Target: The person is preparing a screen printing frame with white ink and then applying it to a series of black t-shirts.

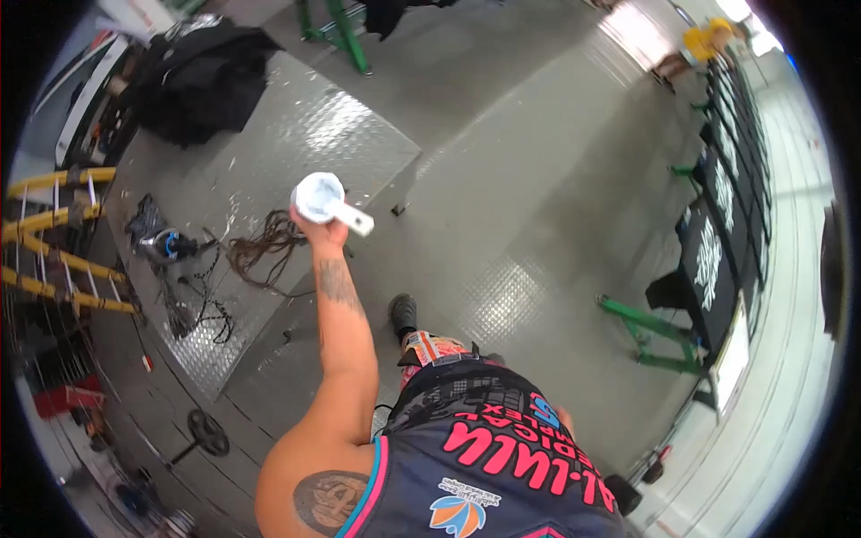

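My left hand (323, 235) is stretched out in front of me and closed around a white round container (318, 195) with a short white handle (358, 221) sticking out to the right. The container's open top faces up and looks pale inside. My left forearm runs up from the lower middle of the view. My right hand is out of sight. Below, one black shoe (404, 314) stands on the grey floor.
A yellow ladder (63, 242) lies at the left. On the diamond-plate floor (332, 134) lie a tangle of brown cords (265, 251), a blue tool (169, 244) and a black cloth (202, 81). Green frames (650, 332) hold black panels (717, 242) at right. A person in yellow (708, 40) stands far off.
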